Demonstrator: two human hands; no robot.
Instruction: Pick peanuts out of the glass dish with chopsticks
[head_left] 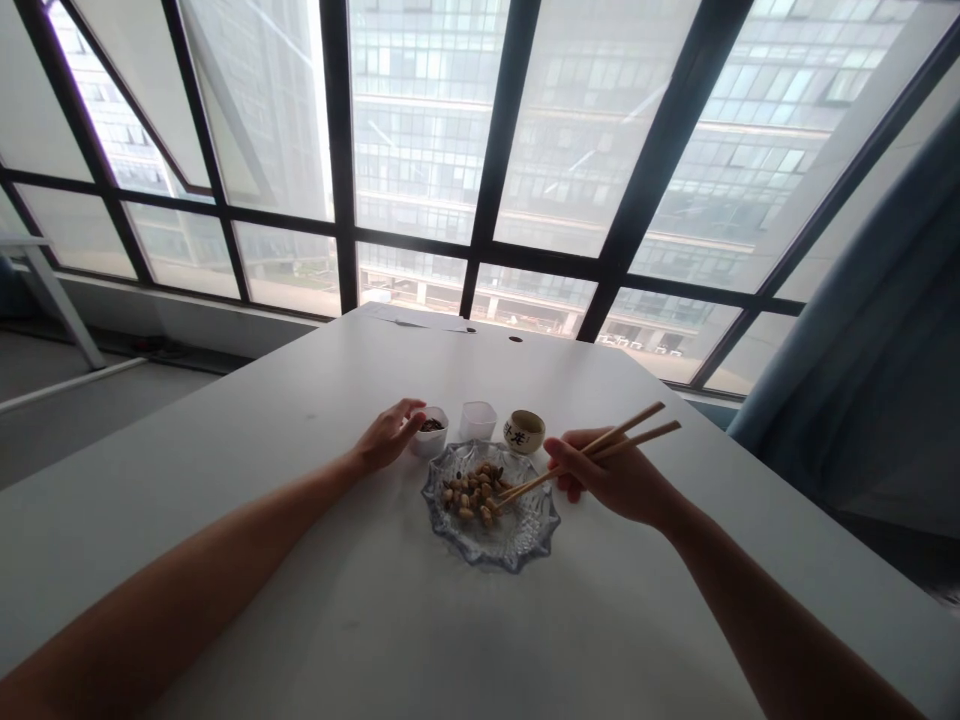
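Note:
My right hand [607,470] grips a pair of wooden chopsticks [637,428], their tips down among the peanuts [469,492] in a scalloped clear glass dish [532,535]. The nuts lie heaped on the dish's left side, with some darker bits at the back of the heap. At the dish's back left, my left hand [390,437] has its thumb and fingers around the near-left side of a small white cup [439,440]. Dark seed-like pieces [431,425] show inside that cup. Whether anything is pinched between the chopstick tips is too small to tell.
Behind the dish stand a second white cup [478,420] and a small beige cup with dark characters [523,432]. All rest on a large white table [300,590]. Papers [420,318] lie at its far end, before tall windows; a blue curtain [862,270] hangs at right.

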